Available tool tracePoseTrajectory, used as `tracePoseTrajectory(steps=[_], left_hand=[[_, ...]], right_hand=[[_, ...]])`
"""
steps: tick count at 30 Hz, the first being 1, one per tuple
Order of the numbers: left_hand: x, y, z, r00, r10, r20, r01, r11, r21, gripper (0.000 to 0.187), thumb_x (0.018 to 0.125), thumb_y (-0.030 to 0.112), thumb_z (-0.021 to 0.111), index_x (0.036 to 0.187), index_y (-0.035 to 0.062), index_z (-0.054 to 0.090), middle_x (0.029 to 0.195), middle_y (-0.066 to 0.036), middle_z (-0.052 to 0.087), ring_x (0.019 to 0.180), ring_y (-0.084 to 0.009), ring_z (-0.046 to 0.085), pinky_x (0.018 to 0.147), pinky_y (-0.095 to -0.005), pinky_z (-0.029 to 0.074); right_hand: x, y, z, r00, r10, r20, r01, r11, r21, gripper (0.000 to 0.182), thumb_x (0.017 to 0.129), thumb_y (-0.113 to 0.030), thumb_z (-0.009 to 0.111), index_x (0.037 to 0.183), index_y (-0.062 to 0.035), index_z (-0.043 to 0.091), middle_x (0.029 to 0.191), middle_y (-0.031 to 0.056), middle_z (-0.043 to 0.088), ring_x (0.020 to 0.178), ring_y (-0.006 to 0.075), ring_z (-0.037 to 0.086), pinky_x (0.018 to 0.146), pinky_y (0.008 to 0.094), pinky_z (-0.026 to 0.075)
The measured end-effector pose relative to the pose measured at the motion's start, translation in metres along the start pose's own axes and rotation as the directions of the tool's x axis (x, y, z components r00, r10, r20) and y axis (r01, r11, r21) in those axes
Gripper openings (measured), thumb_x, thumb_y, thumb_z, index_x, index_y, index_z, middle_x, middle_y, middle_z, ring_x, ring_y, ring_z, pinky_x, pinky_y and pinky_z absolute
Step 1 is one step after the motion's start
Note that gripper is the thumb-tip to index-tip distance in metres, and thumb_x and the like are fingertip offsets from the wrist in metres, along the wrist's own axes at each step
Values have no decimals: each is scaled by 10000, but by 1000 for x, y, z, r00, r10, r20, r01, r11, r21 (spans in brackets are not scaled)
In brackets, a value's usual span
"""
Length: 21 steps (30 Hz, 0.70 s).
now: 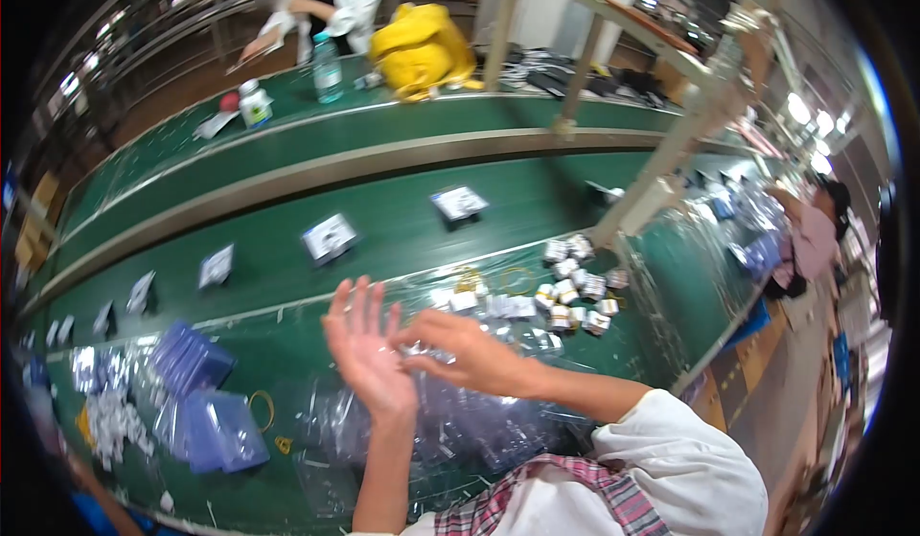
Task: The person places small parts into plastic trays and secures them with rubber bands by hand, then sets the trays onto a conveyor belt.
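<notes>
My left hand (369, 349) is raised palm up above the green work surface, its fingers spread, with nothing clearly resting on it. My right hand (460, 349) reaches across to it with fingers bent together at the left palm; whatever they hold, if anything, is too small to make out. Beneath both hands lie clear plastic sleeves (489, 426). Just beyond them are small white bundles (565, 292) and yellow rubber bands (467, 279). To the left are stacks of bluish plastic sleeves (225, 431), a yellow band (261, 410) and a heap of small white pieces (115, 426).
A green conveyor belt (383, 210) carries several white packets (331, 238). Behind it stand a water bottle (327, 68), a white bottle (255, 104) and a yellow bag (422, 49). A metal post (661, 158) rises at right. One person (347, 4) is opposite, another (815, 234) at right.
</notes>
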State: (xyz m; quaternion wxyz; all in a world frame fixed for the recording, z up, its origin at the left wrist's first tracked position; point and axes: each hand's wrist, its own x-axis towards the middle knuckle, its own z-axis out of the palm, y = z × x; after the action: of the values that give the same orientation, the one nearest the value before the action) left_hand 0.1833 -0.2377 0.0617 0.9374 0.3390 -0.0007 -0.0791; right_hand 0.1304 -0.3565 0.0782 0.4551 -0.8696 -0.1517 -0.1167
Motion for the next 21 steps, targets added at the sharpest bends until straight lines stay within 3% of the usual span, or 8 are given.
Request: tracePoseTrajectory(steps=[7,9,10,12,14,16,18,21], left_hand=[[-11,-9,7,993,37,113,-50,992,115,642,962,526,390,1420,80,336,1463,-170,334,1359,-290,311,1111,-477,215],[-13,-11,8,989,20,147,-34,995,96,697,945,507,438,1457,65,271,1505,-189,251,1409,-304,216,1132,-514,129],[-12,-12,7,991,21,129,-41,987,154,695,945,516,435,1454,68,285,1494,-191,264,1399,-295,228,1123,-508,147],[-10,-16,6,996,20,89,-43,962,268,693,944,535,430,1448,74,311,1474,-193,291,1379,-276,252,1105,-495,182],[-9,-12,6,993,-10,114,-20,965,261,653,941,473,467,1433,62,340,1451,-181,325,1356,-263,292,1099,-476,201],[-6,-8,5,985,-34,171,-12,966,258,630,942,444,476,1422,53,360,1430,-176,355,1337,-257,323,1095,-462,212],[-9,-3,9,982,-38,187,-4,975,221,575,940,393,496,1371,21,417,1361,-161,435,1271,-247,407,1064,-423,286],[-7,0,10,974,-58,220,19,984,177,529,942,368,507,1323,6,457,1307,-152,486,1213,-244,460,1016,-395,358]], right_hand=[[-12,-11,-10,998,69,-5,-69,997,37,238,823,-42,664,1053,-28,606,946,133,592,863,299,622,727,376,524],[-10,-10,-34,991,135,-5,-136,990,-26,241,808,-24,668,1043,-29,618,932,134,611,850,283,636,717,368,527],[-8,-9,-50,985,173,-6,-173,984,-52,243,800,-15,669,1039,-30,624,925,135,621,844,275,642,712,364,528],[0,14,-94,984,53,-170,-96,963,-253,249,789,8,657,1032,-46,647,877,129,644,799,253,654,695,355,528],[13,58,-154,968,74,-239,-191,835,-516,230,777,-49,672,1006,-62,671,851,136,655,770,278,657,708,369,532],[19,104,-215,955,118,-274,-290,581,-761,189,759,-47,635,940,-19,683,877,194,667,845,361,654,749,436,532],[25,150,-268,836,393,-383,-498,249,-831,214,777,-47,574,958,-23,686,955,235,658,861,401,643,744,480,517],[22,182,-306,755,454,-473,-564,84,-821,220,788,-36,542,958,10,675,1022,274,638,964,418,632,814,476,518]])
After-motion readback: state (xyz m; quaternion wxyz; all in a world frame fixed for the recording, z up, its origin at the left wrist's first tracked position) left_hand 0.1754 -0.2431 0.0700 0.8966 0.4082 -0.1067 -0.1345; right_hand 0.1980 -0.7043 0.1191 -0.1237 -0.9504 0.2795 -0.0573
